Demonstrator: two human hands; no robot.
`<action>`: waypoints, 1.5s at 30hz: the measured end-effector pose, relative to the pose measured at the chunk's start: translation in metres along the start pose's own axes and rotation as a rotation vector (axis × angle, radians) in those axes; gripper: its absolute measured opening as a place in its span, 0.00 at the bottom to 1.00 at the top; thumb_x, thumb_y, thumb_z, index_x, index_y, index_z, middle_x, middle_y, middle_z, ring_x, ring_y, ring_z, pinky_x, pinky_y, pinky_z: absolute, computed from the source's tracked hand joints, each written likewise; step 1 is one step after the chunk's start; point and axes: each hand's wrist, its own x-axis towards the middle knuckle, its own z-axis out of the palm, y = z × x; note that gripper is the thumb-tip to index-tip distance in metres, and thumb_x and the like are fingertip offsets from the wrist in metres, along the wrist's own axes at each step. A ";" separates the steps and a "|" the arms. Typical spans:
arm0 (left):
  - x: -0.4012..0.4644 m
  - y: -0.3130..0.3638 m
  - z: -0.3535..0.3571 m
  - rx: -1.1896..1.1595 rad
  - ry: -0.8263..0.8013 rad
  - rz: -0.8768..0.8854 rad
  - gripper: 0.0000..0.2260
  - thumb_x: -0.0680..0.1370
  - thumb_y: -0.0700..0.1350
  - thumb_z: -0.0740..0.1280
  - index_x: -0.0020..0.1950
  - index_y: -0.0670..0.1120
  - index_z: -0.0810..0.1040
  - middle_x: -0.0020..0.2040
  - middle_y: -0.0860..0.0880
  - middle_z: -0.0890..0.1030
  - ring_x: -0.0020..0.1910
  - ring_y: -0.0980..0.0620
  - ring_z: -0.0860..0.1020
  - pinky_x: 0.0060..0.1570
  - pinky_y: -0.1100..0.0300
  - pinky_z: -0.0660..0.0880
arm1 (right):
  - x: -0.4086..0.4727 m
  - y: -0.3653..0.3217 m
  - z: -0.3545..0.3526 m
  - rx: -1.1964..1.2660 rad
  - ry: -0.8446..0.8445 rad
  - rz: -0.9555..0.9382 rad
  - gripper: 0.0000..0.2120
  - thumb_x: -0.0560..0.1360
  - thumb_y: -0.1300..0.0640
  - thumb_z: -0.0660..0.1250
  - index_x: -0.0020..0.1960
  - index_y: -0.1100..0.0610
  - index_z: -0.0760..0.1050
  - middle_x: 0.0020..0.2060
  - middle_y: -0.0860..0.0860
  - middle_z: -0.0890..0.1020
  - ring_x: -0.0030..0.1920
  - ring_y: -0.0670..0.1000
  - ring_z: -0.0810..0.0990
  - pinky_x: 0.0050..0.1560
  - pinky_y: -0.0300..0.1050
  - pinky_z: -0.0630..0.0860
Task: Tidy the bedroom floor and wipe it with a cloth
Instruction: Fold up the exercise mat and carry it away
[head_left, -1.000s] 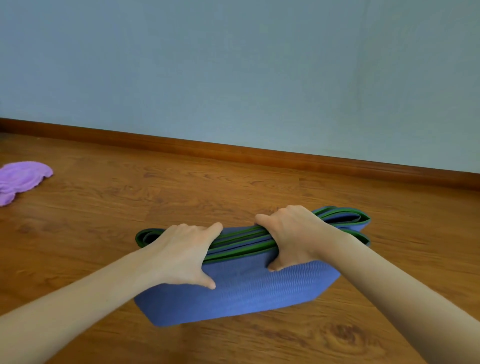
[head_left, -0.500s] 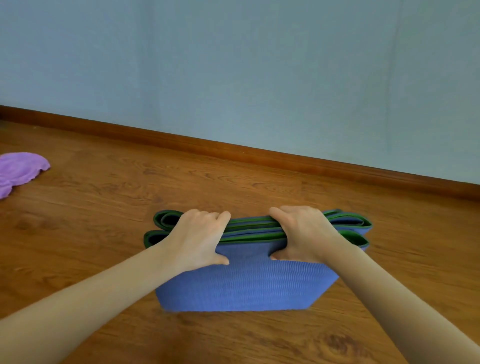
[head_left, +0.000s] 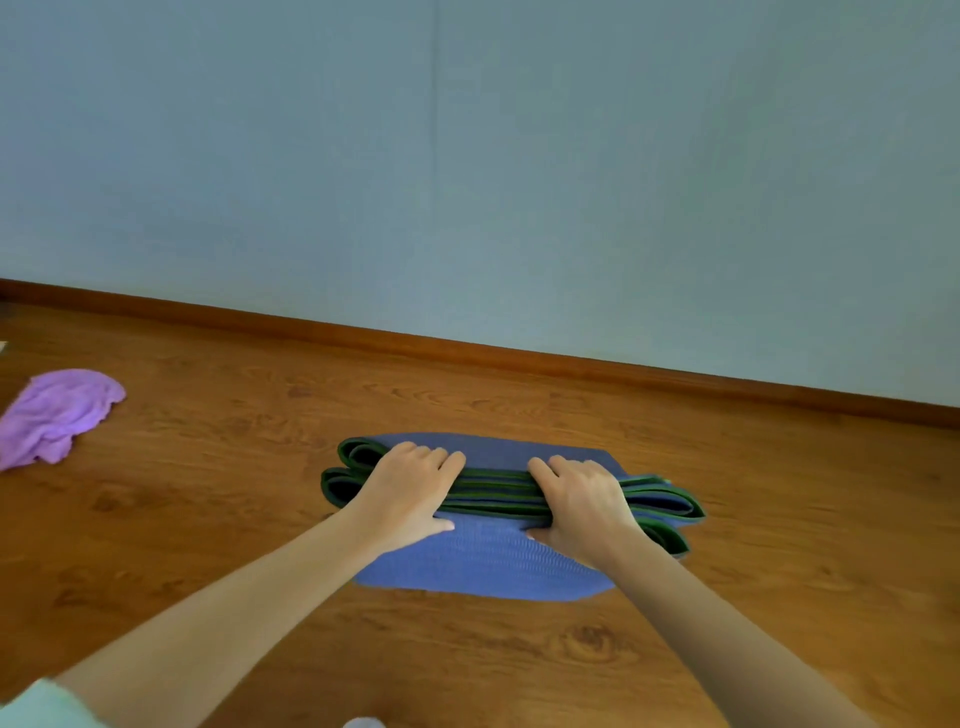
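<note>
Bare floor (head_left: 519, 649) surrounds the folded mat (head_left: 483, 561); wall (head_left: 467, 182) and skirting board (head_left: 467, 348) bound the far side; purple cloth (head_left: 57, 415) lies well left

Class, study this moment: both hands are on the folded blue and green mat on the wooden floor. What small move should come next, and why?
Probably lift the folded blue and green foam mat clear of the brown wooden floor. The left hand and right hand both grip its stacked top edge, and the crumpled purple cloth lies untouched at the left.
</note>
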 end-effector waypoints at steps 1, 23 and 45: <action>-0.006 0.001 -0.020 -0.004 -0.007 0.002 0.35 0.75 0.61 0.64 0.73 0.42 0.58 0.65 0.46 0.72 0.61 0.47 0.73 0.63 0.55 0.67 | -0.007 -0.001 -0.019 0.009 0.005 0.010 0.31 0.73 0.41 0.66 0.68 0.56 0.63 0.53 0.53 0.76 0.51 0.56 0.77 0.52 0.47 0.71; -0.092 0.102 -0.466 0.011 0.273 0.169 0.31 0.54 0.60 0.80 0.48 0.43 0.78 0.36 0.49 0.81 0.34 0.48 0.80 0.38 0.56 0.76 | -0.245 0.039 -0.405 0.059 0.418 0.168 0.32 0.53 0.46 0.80 0.51 0.60 0.77 0.36 0.53 0.80 0.33 0.56 0.79 0.32 0.45 0.72; -0.026 0.288 -0.550 -0.080 0.311 0.831 0.29 0.54 0.57 0.80 0.50 0.47 0.78 0.41 0.52 0.82 0.40 0.48 0.81 0.43 0.55 0.76 | -0.465 0.043 -0.425 0.074 0.391 0.961 0.34 0.53 0.42 0.79 0.55 0.55 0.76 0.41 0.49 0.81 0.41 0.53 0.81 0.40 0.46 0.75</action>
